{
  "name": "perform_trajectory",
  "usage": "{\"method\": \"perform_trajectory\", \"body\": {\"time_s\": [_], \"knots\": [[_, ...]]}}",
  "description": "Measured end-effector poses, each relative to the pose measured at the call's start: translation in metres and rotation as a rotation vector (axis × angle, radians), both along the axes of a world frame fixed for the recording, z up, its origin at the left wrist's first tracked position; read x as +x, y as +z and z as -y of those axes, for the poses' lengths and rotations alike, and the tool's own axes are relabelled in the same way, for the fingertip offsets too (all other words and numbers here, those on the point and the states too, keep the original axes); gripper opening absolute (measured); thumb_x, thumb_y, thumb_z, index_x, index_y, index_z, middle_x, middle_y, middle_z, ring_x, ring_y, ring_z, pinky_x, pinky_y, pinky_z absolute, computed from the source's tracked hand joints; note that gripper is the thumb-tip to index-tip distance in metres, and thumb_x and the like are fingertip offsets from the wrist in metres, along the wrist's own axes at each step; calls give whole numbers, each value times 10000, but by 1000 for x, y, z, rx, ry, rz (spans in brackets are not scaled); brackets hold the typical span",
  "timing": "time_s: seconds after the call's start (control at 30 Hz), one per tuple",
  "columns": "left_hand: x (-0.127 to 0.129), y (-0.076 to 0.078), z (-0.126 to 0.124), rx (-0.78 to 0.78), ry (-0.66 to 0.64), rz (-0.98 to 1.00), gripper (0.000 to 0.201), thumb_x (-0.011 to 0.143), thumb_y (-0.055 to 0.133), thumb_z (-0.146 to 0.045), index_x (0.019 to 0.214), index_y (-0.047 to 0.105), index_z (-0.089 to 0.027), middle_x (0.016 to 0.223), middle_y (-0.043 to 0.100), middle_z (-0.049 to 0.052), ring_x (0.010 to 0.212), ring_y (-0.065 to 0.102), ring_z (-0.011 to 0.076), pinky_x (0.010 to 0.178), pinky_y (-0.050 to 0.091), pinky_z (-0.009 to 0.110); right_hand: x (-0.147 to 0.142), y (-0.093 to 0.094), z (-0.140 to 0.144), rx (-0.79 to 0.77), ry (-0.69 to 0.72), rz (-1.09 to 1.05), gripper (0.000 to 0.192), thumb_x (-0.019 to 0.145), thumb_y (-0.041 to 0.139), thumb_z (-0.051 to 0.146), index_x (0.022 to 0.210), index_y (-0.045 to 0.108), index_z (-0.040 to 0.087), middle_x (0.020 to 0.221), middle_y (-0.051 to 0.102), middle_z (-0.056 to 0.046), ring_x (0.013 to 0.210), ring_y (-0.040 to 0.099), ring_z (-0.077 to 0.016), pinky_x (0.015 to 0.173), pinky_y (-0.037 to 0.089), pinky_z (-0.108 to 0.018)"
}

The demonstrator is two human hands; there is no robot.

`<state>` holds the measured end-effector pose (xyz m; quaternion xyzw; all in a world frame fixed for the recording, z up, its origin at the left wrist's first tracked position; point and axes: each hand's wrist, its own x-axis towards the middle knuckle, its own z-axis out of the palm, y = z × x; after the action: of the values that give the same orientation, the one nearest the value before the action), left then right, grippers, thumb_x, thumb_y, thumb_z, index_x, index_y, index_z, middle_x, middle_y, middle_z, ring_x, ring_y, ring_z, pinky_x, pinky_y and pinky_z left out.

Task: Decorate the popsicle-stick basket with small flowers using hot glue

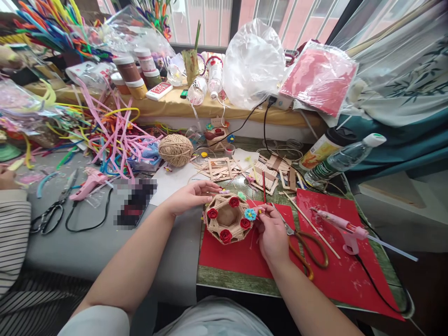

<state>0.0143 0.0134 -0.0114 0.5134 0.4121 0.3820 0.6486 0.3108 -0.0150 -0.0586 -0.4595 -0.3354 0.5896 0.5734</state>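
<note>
Left hand (191, 196) fingers loosely spread on twine basket (228, 218) rim, right hand (271, 233) pinching blue flower (250, 214)

A ball of twine (175, 150) sits by pink pipe cleaners (119, 130); a pink glue gun (345, 228) lies on red paper (336, 275).

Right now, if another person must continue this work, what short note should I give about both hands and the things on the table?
Left hand: open, fingers resting on the far rim of the twine basket, steadying it.
Right hand: at the basket's right side, fingers pinched at a blue flower on the rim.
Basket: sits on the red sheet.
Done: four red roses are on the rim, plus the blue flower.
Left: part of the rim near the left hand is without flowers.
Nearby: scissors and pink glue gun lie right of the basket; the twine ball is beyond it.
</note>
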Motion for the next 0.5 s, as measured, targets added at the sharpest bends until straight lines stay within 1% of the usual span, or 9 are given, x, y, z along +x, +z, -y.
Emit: {"method": "perform_trajectory", "body": {"time_s": [0.17,0.23,0.4,0.5], "knots": [[2,1,1,-11,13,-7,430,878,813,-324,1281,712,-211,1406,705,139,1270,687,293,1054,550,411,-1,0,0,-12,-33,17,208,862,764,343,1046,700,270,1013,712,6,910,673,-173,815,544,-305],[2,3,2,-16,-8,-5,446,869,814,-310,1292,708,-216,1415,699,137,1277,684,298,1035,563,405,-1,-1,-1,-5,-34,41,206,864,757,348,1043,696,268,1020,717,3,920,678,-179,830,547,-313],[2,5,4,-14,-55,29,490,864,827,-323,1322,685,-221,1465,664,148,1324,663,309,1047,567,408,-1,-1,-2,-10,-31,46,219,848,764,329,1045,703,255,1039,719,-8,970,678,-180,876,545,-305],[4,2,2,-22,-23,-19,493,874,817,-369,1320,677,-211,1410,695,149,1226,712,289,958,593,379,-2,1,-1,-17,-9,36,223,845,776,339,1036,701,251,1016,713,-12,934,674,-183,825,564,-302]]}}
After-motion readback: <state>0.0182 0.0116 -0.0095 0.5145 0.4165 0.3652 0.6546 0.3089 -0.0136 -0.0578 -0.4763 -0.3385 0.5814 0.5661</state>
